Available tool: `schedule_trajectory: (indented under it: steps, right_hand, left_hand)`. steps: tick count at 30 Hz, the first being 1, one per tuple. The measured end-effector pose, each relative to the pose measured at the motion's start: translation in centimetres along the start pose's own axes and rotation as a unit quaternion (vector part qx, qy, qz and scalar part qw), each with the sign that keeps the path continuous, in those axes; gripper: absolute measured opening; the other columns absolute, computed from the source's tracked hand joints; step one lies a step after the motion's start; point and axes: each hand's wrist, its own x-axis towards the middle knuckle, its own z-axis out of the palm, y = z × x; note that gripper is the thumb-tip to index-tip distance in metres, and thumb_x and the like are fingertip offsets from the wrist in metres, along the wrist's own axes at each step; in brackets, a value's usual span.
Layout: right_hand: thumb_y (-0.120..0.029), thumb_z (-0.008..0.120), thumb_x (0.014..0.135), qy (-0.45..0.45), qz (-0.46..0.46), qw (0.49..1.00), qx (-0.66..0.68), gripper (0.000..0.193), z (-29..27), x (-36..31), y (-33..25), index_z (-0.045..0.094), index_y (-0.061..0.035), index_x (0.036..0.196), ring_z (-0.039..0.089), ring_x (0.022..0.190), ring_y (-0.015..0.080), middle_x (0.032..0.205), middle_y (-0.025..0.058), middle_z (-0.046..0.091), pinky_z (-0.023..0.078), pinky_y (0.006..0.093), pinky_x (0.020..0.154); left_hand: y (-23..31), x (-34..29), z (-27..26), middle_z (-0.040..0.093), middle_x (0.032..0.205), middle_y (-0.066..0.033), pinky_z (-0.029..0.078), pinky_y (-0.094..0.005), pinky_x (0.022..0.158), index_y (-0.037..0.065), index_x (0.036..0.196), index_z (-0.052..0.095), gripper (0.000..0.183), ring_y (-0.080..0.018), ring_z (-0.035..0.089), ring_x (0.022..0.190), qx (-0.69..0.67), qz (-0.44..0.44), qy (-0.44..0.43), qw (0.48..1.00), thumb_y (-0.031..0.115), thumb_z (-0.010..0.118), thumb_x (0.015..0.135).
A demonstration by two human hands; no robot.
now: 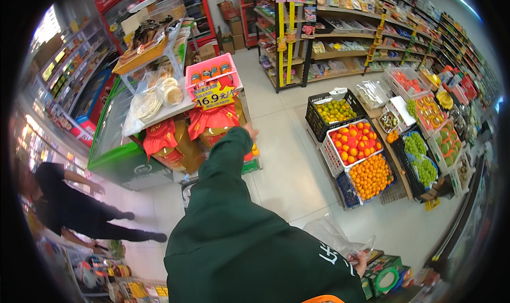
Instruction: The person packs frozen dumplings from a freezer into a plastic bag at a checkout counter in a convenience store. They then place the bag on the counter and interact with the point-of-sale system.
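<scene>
My left arm reaches ahead in a dark green sleeve. At its end my left hand (251, 132) shows in part, with fingers stretched out and nothing seen in them. It is beside large jars (215, 130) with red cloth covers, under a yellow price sign (214, 94). To the lower right, my right hand (360, 263) is closed on a clear plastic bag (332, 234), which hangs loose and crumpled. The sleeve and body hide much of that arm.
Right of the aisle stand crates of green fruit (336, 110), red-orange fruit (355, 143) and small oranges (370, 176). A green chest freezer (133, 167) is at left, with a person in dark clothes (69, 199) nearby. Stocked shelves (340, 37) line the back.
</scene>
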Motion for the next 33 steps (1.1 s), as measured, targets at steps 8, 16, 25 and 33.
schedule_trajectory:
  steps: [8,16,25,33]
  right_hand:
    - [-0.020,0.055,0.082,-0.095,0.010,0.995,-0.016,0.016,-2.9,13.4,-8.0,0.053,-0.0098,0.093,0.053,0.061,0.0172,0.071,0.0041,0.053,0.043,0.0299,0.050]
    - [-0.028,0.062,0.080,-0.069,0.050,0.989,-0.117,0.024,-0.2,23.5,-9.0,0.057,-0.0097,0.095,0.057,0.066,0.0173,0.075,0.0044,0.057,0.047,0.0298,0.054]
    - [-0.026,0.061,0.081,-0.052,0.070,0.978,-0.189,0.025,4.0,27.0,-13.4,0.052,-0.0100,0.099,0.058,0.063,0.0192,0.076,0.0065,0.058,0.048,0.0338,0.051]
    - [-0.020,0.057,0.084,-0.181,-0.028,0.978,-0.095,0.019,6.7,28.0,-16.7,0.050,-0.0086,0.097,0.058,0.062,0.0176,0.075,0.0060,0.057,0.047,0.0289,0.053]
  left_hand:
    - [4.8,-3.6,-6.6,0.055,0.124,-0.0256,0.041,-0.0442,0.100,0.004,0.131,0.048,0.067,-0.0413,0.052,0.115,0.071,-0.132,0.205,0.967,0.045,0.063,0.080]
    - [10.4,7.4,-12.9,0.030,0.146,-0.0270,0.028,-0.0438,0.112,0.011,0.135,0.047,0.069,-0.0427,0.026,0.137,0.151,-0.147,0.216,0.953,0.043,0.064,0.076]
    - [9.8,14.4,-6.7,0.047,0.132,-0.0269,0.043,-0.0443,0.098,0.002,0.116,0.060,0.046,-0.0383,0.053,0.113,0.072,-0.199,0.471,0.856,0.029,0.061,0.078]
    - [24.1,-3.0,29.9,0.056,0.127,-0.0045,0.048,-0.0454,0.090,0.017,0.135,0.047,0.067,-0.0217,0.054,0.115,-0.068,0.136,-0.538,0.829,0.062,0.054,0.086]
